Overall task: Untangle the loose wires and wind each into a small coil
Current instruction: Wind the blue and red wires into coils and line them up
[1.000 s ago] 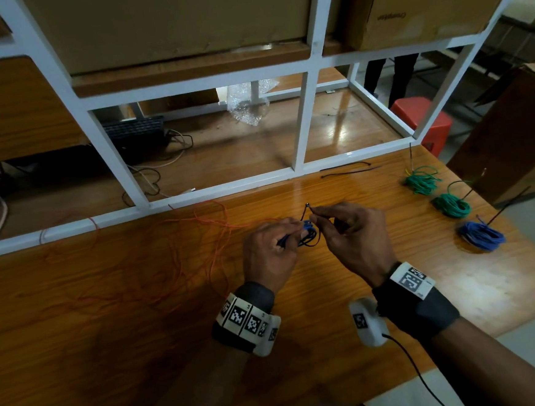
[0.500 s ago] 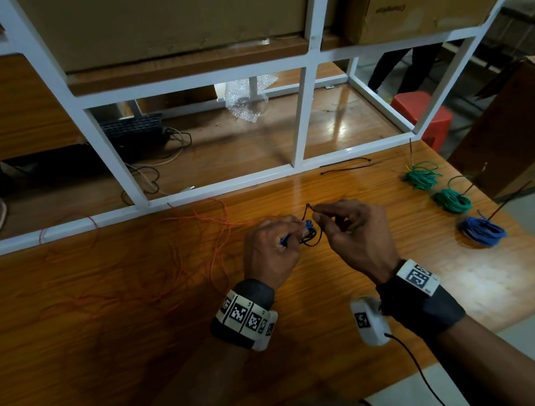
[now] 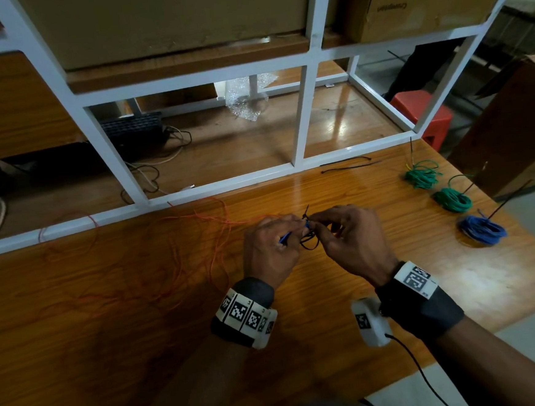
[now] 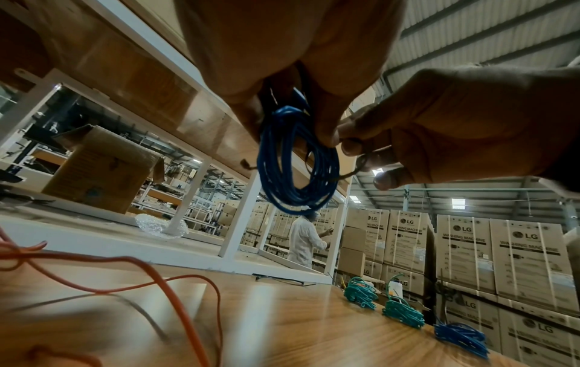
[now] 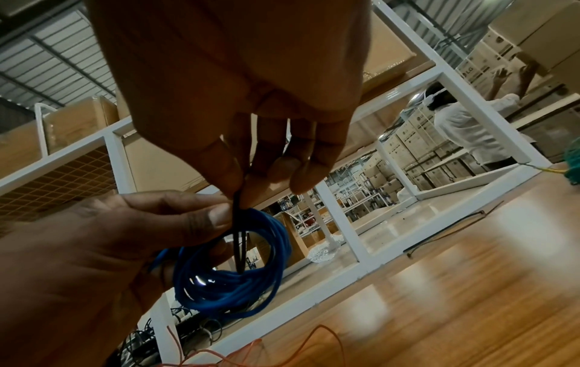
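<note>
Blue coil (image 5: 232,268): held above the table (image 3: 339,194), pinched at its top by left hand (image 3: 270,250); black tie (image 5: 238,238) threaded through it, long axis near upright, upper end pinched by right hand (image 3: 352,237) directly above the coil, so the right hand is placed to cinch it

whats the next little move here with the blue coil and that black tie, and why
Probably pull the thin black tie snug around the coiled blue wire. The left hand grips the coil, while the right hand pinches the tie, which already passes through the coil's middle but looks loose. Three tied coils lie on the wooden table, each with a dark tie tail sticking out.
</note>
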